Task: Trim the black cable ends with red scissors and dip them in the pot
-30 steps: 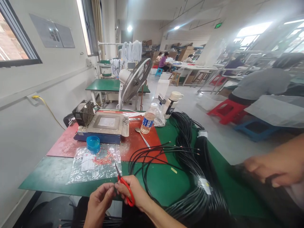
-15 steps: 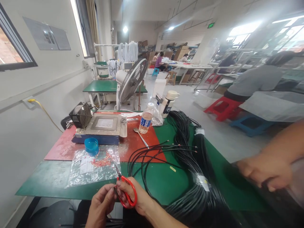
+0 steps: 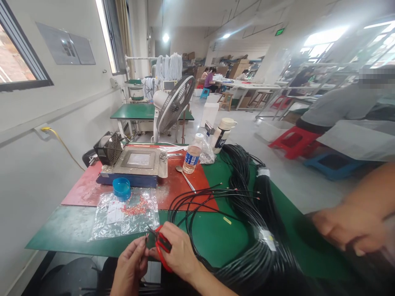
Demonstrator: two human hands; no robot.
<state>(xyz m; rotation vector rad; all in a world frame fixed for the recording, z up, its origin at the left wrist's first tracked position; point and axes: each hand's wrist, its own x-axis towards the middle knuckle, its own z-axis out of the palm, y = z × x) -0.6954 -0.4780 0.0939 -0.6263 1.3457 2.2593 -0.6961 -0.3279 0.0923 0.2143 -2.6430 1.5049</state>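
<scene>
In the head view, the right hand (image 3: 177, 253) was closed around a pair of red-handled scissors (image 3: 160, 242) at the near edge of the green table (image 3: 212, 236), the blades pointing left toward the other hand. The left hand (image 3: 131, 265) sat just beside it, its fingertips pinched on the end of a thin black wire (image 3: 145, 237) held up to the blades; whether the blades touched the wire was too small to tell. Loose black wires (image 3: 197, 201) looped across the table in front of the hands, and a thick bundle of black cables (image 3: 262, 238) ran along the right side. A clear plastic bag (image 3: 123, 213) with small red pieces lay to the left, with a blue cap (image 3: 121, 187) beyond it on the red mat (image 3: 182, 185). Farther back stood a metal machine (image 3: 135, 162), a water bottle (image 3: 191, 155) and a fan (image 3: 174, 102). Another person's hand (image 3: 342, 228), blurred, hovered over the table's right end.
</scene>
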